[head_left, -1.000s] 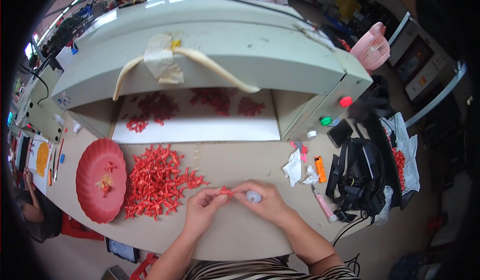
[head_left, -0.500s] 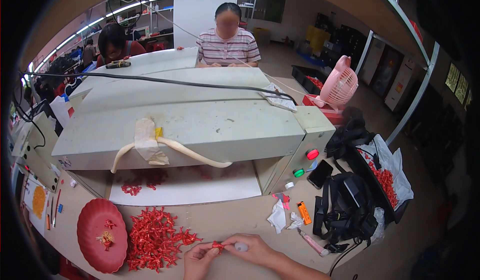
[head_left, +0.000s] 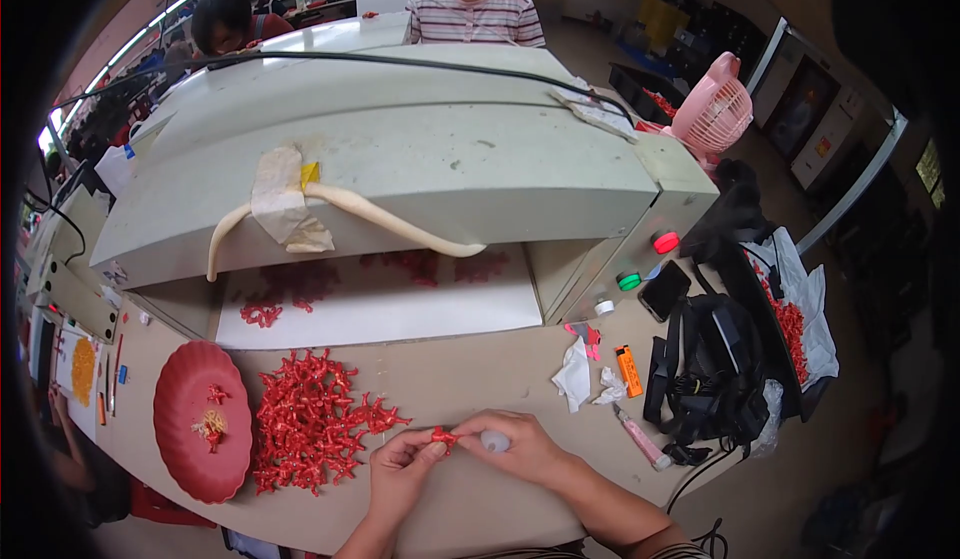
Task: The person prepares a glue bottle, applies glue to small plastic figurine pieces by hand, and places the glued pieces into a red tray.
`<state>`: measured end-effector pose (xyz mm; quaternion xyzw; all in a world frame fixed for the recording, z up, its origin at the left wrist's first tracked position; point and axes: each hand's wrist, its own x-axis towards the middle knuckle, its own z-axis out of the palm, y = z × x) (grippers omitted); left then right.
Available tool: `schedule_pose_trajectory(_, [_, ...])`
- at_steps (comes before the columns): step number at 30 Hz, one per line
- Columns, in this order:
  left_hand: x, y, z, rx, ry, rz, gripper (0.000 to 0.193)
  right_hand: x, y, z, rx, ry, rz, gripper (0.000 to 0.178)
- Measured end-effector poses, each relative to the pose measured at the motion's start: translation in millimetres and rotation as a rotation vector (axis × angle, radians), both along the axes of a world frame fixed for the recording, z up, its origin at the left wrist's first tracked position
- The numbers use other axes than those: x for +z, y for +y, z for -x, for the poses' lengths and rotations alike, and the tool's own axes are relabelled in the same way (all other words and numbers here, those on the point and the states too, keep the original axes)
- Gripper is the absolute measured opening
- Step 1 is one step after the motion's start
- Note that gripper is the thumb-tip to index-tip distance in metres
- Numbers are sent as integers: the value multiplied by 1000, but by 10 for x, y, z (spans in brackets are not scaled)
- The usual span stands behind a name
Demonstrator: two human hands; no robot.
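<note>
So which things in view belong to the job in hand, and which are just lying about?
Seem part of the job:
red piece, in the left hand
pale bottle, mostly hidden, in the right hand
heap of red pieces
red bowl

Seem just lying about:
orange lighter
black phone
crumpled tissues

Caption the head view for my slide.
Left hand pinches a small red piece; right hand, close by, holds a pale rounded object; a red heap lies left.

Left hand [head_left: 402, 467] pinches just beside right hand [head_left: 532, 449].
</note>
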<state>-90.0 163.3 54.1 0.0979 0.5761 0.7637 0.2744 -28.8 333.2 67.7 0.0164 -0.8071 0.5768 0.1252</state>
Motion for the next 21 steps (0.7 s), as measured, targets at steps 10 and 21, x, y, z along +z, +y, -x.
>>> schedule_pose_trajectory(10, [18, 18, 20, -20, 14, 3, 13, 47, -15, 0, -18, -27, 3, 15])
schedule_pose_trajectory(21, [4, 1, 15, -26, 24, 14, 14, 52, -25, -10, -30, -30, 17, 14])
